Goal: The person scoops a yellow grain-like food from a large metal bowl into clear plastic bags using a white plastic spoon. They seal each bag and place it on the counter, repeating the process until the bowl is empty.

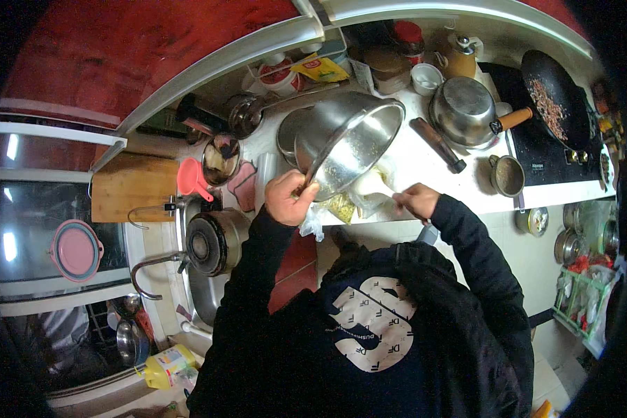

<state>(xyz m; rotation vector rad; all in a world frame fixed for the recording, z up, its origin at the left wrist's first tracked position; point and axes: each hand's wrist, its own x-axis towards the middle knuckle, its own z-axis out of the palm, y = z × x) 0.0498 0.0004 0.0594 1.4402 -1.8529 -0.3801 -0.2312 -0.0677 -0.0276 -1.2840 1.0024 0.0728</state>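
My left hand (291, 197) grips the rim of a large stainless steel bowl (339, 141), which is tilted with its opening toward the right. Bits of food cling to its inner wall. My right hand (417, 201) holds the handle of a white spoon or scoop (373, 185), whose head is just beneath the bowl's lower rim. Under the bowl, at the counter's front edge, lies a clear plastic bag (344, 208) with greenish-yellow contents. How much is in it cannot be seen, since the bowl and the spoon cover part of it.
A wooden-handled black wok (551, 99) with chopped food rests on the cooktop at right. An upturned steel pot (464, 112), a dark rolling-pin-like tool (436, 143) and a metal mug (507, 176) stand nearer. At left are a pink ladle (192, 176), a sink (205, 298) and a dark-bottomed pot (214, 243).
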